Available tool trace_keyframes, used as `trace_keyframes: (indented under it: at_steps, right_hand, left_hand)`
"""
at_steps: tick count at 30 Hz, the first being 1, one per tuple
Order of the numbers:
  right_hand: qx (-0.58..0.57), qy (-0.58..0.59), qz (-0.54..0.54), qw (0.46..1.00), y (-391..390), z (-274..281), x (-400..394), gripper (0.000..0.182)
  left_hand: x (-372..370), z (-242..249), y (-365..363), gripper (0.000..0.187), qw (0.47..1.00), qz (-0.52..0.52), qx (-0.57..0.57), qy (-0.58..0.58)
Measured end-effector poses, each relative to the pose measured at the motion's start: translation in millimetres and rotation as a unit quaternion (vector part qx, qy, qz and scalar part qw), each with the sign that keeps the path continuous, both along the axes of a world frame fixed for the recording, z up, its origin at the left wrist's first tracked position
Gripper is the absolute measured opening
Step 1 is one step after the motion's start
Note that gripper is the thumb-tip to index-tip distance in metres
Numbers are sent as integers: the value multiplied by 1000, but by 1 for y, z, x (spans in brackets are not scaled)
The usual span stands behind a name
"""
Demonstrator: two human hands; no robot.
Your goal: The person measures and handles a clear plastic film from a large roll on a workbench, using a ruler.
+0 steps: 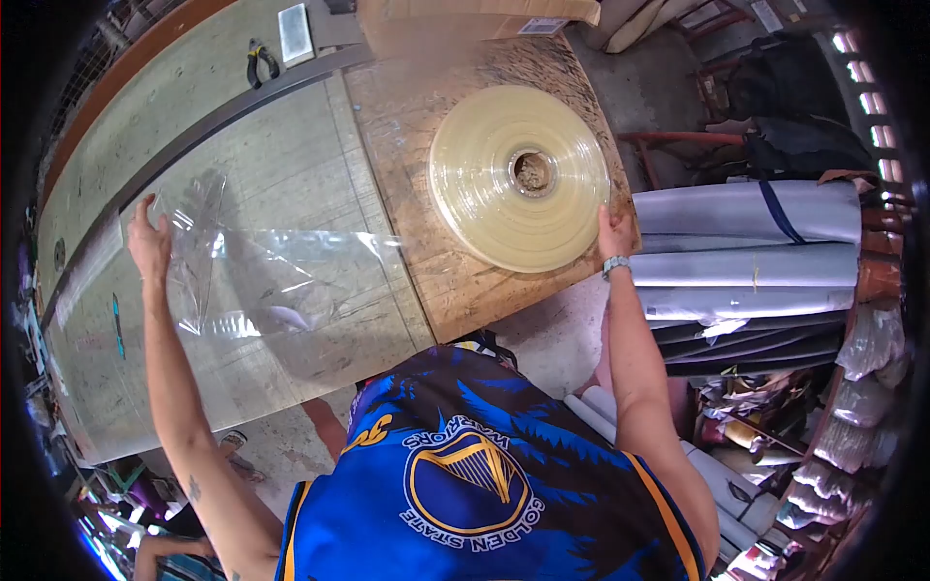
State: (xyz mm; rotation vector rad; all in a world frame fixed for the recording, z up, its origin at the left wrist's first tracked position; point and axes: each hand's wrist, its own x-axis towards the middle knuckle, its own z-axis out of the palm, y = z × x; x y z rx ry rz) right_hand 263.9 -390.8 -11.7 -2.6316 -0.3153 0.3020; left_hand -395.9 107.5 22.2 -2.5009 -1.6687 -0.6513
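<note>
A big pale-yellow roll of clear plastic film [475, 184] lies flat on the wooden board, its round core hole facing up. At the roll's lower right edge, my right hand [616, 234] grips the rim with the fingers closed against it. A loose length of clear plastic film [291, 281] stretches over the table to the left, crumpled and shiny. My left hand [149, 237] is at the far left end of this film, fingers bent round its edge. The fingertips there are partly hard to make out.
Pliers [260, 64] and a white rectangular block [295, 35] lie at the table's back. A teal-handled tool [118, 327] is at left. A cardboard box [484, 17] stands behind the roll. Large grey rolls [736, 266] lie to the right. Another person's arm [170, 547] shows lower left.
</note>
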Motion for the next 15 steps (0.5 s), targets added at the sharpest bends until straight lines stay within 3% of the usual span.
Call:
trace_keyframes:
  at_steps: [1,3,5,6,7,9,11,15]
  right_hand:
    - [-22,-5,7,1000,3,1,15,78]
    - [65,-38,60,995,7,-34,70,78]
    - [103,-62,102,988,31,-53,98,79]
    - [97,-69,118,986,53,-40,101,79]
    - [90,-78,134,984,75,-28,104,80]
    - [95,-50,203,973,112,-19,111,80]
    - [83,-56,266,959,136,-24,117,80]
    - [47,-82,329,939,145,-31,116,80]
  left_hand:
    - [18,-6,-6,39,1000,9,10,-7]
    - [104,0,-54,37,992,-49,-42,-110]
    - [209,10,-123,40,964,-108,-159,-182]
    - [255,4,-153,47,957,-160,-160,-182]
    - [300,5,-182,56,933,-138,-270,-192]
    - [371,-42,-221,72,897,-140,-326,-265]
    - [426,-40,-248,84,931,-39,-313,-185]
    - [453,-54,-246,92,970,-15,-232,-72]
